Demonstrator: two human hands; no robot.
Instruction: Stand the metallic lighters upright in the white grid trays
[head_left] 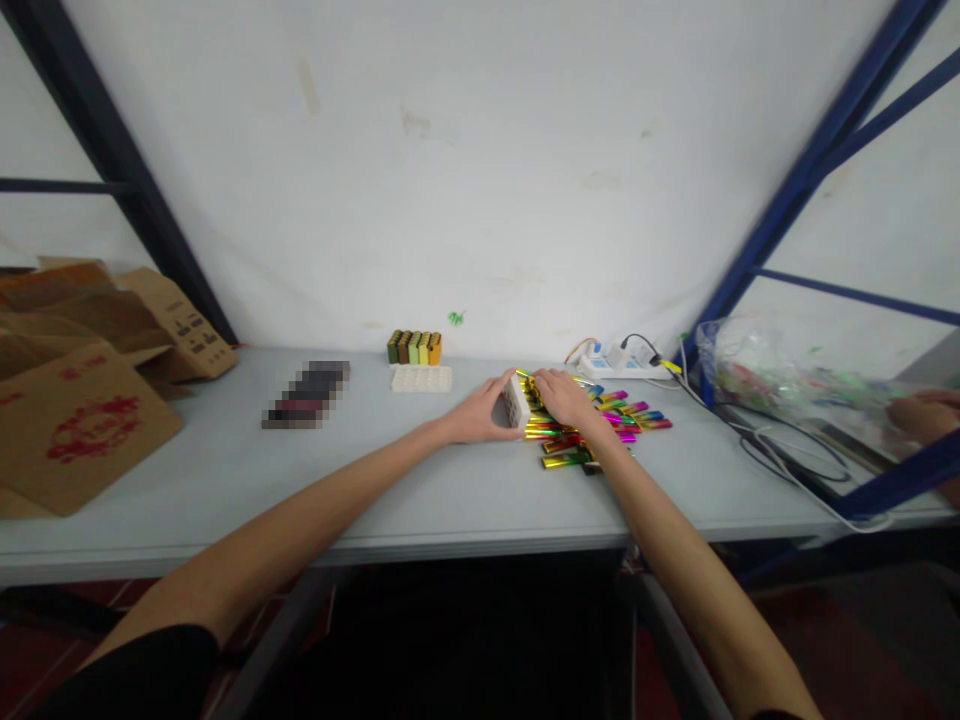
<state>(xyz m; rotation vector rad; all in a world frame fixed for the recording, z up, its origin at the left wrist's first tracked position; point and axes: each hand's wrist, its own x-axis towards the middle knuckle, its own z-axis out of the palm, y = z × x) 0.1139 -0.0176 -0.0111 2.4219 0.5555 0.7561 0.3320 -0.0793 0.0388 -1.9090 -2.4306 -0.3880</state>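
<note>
My left hand (480,412) grips a white holder tray (516,402) with rows of holes, stood on its edge and facing right. My right hand (564,398) is closed over gold lighters (534,392) beside the tray's holed face; its fingertips are partly hidden. Under and around it lies a loose pile of shiny lighters (568,460) in gold, green, red, pink and blue. Farther back, a block of upright lighters (414,348) in green, brown, yellow and orange stands near the wall. A second white tray (421,380) lies flat in front of that block.
Cardboard boxes (90,420) stand at the left, near a pixelated dark object (307,395). A white power strip (626,360) with plugs and cables sits behind the pile. Blue frame posts (795,200) and plastic bags (757,365) are at right, with another person's hand (926,412).
</note>
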